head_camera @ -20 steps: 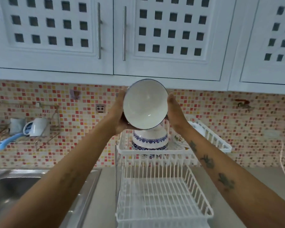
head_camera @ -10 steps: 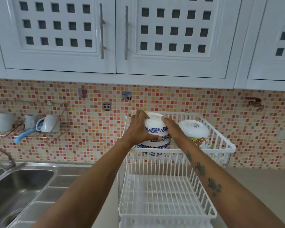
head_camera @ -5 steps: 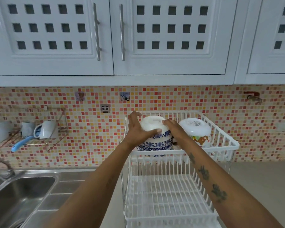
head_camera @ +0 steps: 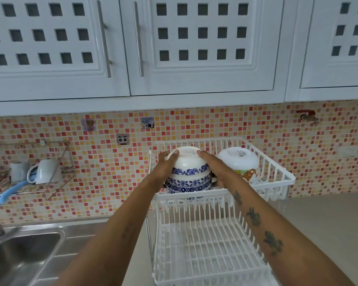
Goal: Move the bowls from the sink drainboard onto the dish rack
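Observation:
A white bowl with a blue floral band (head_camera: 188, 163) sits upside down on top of another blue-patterned bowl (head_camera: 187, 185) on the upper tier of the white dish rack (head_camera: 277, 178). My left hand (head_camera: 163, 168) presses the stack's left side and my right hand (head_camera: 215, 168) holds its right side. A white bowl with a bear picture (head_camera: 239, 163) stands inverted to the right on the same tier. The sink drainboard (head_camera: 74, 240) shows at lower left, partly hidden by my left arm.
The rack's lower tier (head_camera: 207, 254) holds nothing. A steel sink (head_camera: 19, 256) lies at the lower left. A wall wire shelf (head_camera: 56, 162) carries mugs and a blue-handled tool. White cabinets hang overhead. A white cable runs down at the far right.
Two seconds ago I held the bowl up facing me; it has since been turned over and lowered onto the patterned bowl on the upper tier, both hands staying on it.

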`<action>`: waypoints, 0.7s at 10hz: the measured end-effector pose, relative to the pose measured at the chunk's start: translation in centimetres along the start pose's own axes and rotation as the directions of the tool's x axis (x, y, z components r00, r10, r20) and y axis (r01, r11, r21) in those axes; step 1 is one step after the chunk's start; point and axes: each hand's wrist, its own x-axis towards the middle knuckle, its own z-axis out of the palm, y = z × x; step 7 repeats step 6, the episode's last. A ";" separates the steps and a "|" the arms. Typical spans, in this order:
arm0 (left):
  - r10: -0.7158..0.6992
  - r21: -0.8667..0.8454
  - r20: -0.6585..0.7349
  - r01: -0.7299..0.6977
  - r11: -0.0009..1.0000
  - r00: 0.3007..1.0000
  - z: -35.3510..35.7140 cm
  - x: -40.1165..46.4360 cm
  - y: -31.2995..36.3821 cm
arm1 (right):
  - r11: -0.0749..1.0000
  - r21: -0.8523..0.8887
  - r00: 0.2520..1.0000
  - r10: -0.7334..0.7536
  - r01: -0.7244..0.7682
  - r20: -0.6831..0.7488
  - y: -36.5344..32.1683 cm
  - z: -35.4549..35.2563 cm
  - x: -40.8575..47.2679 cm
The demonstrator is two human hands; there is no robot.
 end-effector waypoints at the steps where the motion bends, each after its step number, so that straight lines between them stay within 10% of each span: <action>1: -0.001 -0.016 0.000 0.001 1.000 1.000 0.0 0.2 0.1 | 0.999 -0.038 1.000 -0.011 0.010 -0.014 0.0 0.0 0.4; 7: 0.243 0.632 -0.130 -0.108 0.767 0.961 -4.7 -7.3 3.7 | 0.768 -0.637 0.963 -0.127 -0.056 -0.238 -4.9 0.8 -6.6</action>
